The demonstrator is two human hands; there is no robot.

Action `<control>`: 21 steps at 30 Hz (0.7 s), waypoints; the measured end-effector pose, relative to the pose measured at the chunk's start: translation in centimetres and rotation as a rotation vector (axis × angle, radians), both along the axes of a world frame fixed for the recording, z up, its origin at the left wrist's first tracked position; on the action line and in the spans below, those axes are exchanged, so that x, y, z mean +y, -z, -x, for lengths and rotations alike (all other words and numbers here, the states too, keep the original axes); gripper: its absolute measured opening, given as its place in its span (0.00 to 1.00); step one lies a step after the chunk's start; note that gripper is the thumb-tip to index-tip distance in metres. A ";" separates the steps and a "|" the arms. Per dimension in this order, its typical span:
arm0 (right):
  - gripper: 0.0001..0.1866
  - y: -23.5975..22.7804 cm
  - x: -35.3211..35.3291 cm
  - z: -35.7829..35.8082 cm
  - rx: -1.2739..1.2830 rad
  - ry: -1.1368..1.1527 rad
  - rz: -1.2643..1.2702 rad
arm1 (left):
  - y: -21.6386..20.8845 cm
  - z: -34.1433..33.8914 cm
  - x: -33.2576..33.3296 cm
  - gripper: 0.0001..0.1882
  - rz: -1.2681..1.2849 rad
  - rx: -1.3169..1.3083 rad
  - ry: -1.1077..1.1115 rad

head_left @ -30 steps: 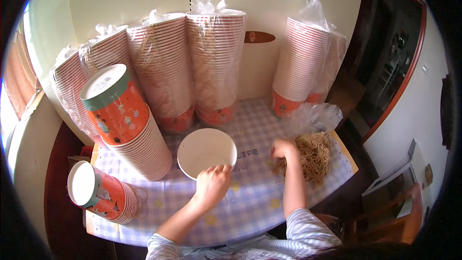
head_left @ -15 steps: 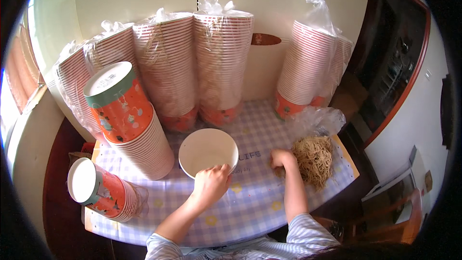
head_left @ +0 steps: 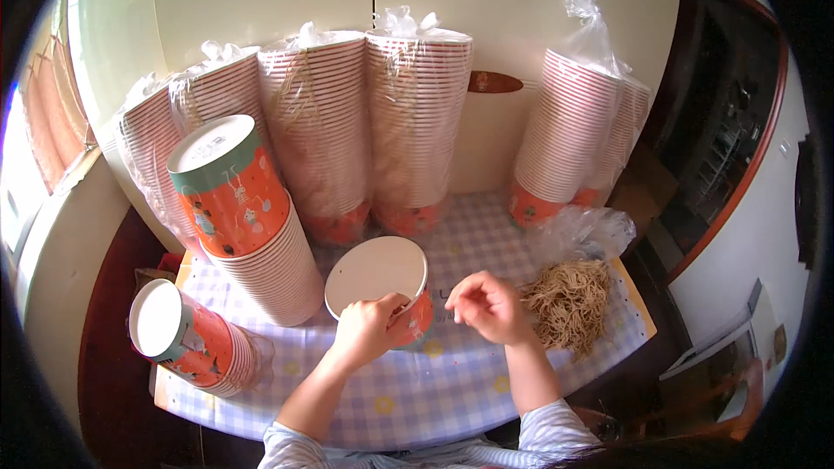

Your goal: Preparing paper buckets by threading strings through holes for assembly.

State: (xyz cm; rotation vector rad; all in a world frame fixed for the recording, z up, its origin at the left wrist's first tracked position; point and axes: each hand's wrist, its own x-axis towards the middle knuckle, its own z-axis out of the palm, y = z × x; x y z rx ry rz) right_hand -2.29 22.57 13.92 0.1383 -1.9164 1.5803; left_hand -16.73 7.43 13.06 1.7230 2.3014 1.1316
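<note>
My left hand (head_left: 372, 328) grips the near rim of a white-lined paper bucket (head_left: 378, 271). The bucket stands mouth up, a little tilted, and shows an orange printed side at its right. To the right of it, off the table, is my right hand (head_left: 488, 306), fingers curled and pinched together. Whatever lies between those fingertips is too small to make out. Beside the right wrist sits a tangled heap of thin tan cords (head_left: 572, 306). Left of the bucket, a leaning stack of paper buckets (head_left: 252, 234) is placed upside down.
A smaller upside-down stack (head_left: 187, 339) lies tilted at the left front. Tall stacks in clear plastic bags (head_left: 321, 130) line the wall, with another bagged stack (head_left: 565, 126) at the right back. Crumpled plastic (head_left: 586, 233) rests behind the cords. A checked cloth (head_left: 347, 399) covers the table.
My right hand has lifted from the cloth by the cords and moved left toward the bucket. The bucket has tipped slightly, showing more of its orange side. My left hand stays on its rim.
</note>
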 end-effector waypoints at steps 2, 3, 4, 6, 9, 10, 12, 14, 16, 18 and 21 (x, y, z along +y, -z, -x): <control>0.05 -0.8 -1.0 0.4 -0.048 0.180 -0.333 | -0.1 0.1 0.0 0.09 -0.002 -0.040 0.007; 0.05 -1.0 -1.2 0.8 -0.074 0.260 -0.415 | 0.0 0.2 -0.1 0.09 -0.008 -0.077 0.016; 0.05 -0.9 -1.0 1.0 -0.075 0.257 -0.413 | 0.1 0.2 0.0 0.09 -0.005 -0.079 0.013; 0.04 -0.6 -0.7 1.8 -0.189 0.339 -0.537 | 0.2 0.3 -0.1 0.10 -0.018 -0.078 0.026; 0.04 -0.3 -0.5 2.0 -0.205 0.335 -0.479 | 0.4 0.2 0.0 0.10 -0.015 -0.016 0.021; 0.05 -0.2 -0.5 2.0 -0.208 0.340 -0.477 | 0.3 0.2 -0.1 0.10 -0.015 -0.018 0.017; 0.06 0.2 -0.4 2.0 -0.237 0.337 -0.421 | -0.3 0.0 -0.1 0.09 0.011 -0.046 0.033; 0.07 0.4 -0.3 2.0 -0.263 0.331 -0.362 | -0.5 -0.1 -0.1 0.09 0.011 -0.052 0.024; 0.10 0.5 -0.2 2.1 -0.305 0.313 -0.415 | -0.4 0.0 -0.2 0.09 0.014 -0.055 0.014; 0.10 0.6 -0.2 2.1 -0.301 0.307 -0.420 | -0.4 0.0 -0.1 0.09 -0.004 -0.055 0.019; 0.11 0.7 -0.2 2.2 -0.303 0.307 -0.415 | -0.3 0.1 -0.1 0.09 -0.016 -0.051 0.024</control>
